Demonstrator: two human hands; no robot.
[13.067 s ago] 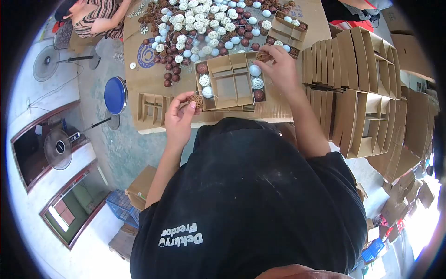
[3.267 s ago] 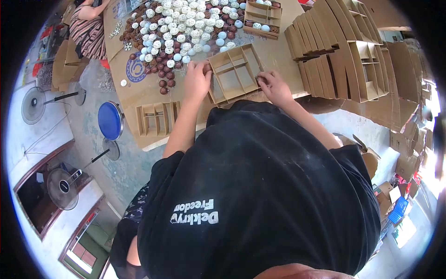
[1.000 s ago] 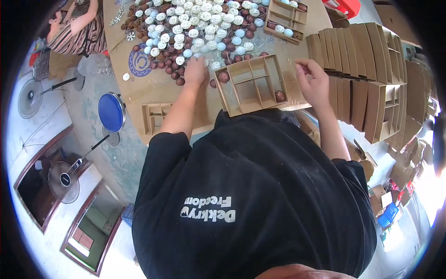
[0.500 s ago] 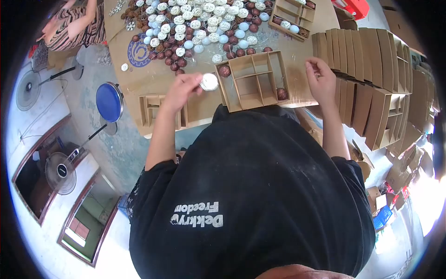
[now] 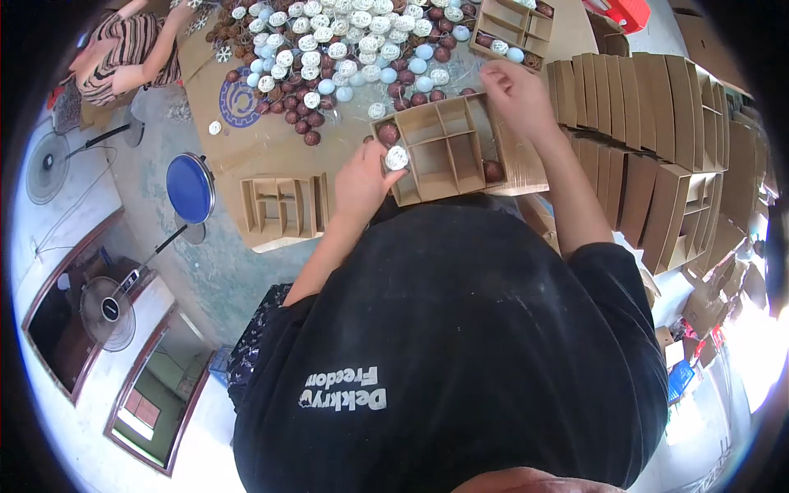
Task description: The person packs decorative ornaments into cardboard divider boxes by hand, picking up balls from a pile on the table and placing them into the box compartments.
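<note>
In the head view, my left hand (image 5: 362,182) is closed on a white woven ball (image 5: 396,158) at the left edge of a cardboard divider box (image 5: 448,193). That box has several compartments. One brown ball (image 5: 387,134) lies in its upper left corner, and another brown ball (image 5: 493,171) sits in its lower right one. My right hand (image 5: 522,103) is above the box's upper right corner, fingers curled together. What they hold, if anything, is hidden.
A heap of white, pale blue and brown balls (image 5: 345,41) covers the back of the table. A second divider box (image 5: 526,25) with balls stands back right, an unfilled one (image 5: 283,209) at left. Stacked cardboard boxes (image 5: 633,107) rise at right. Another person (image 5: 136,57) is at far left.
My left hand has moved right with the white ball, from beside the box to its left compartment. My right hand has moved left and up, from right of the box to above its corner.
</note>
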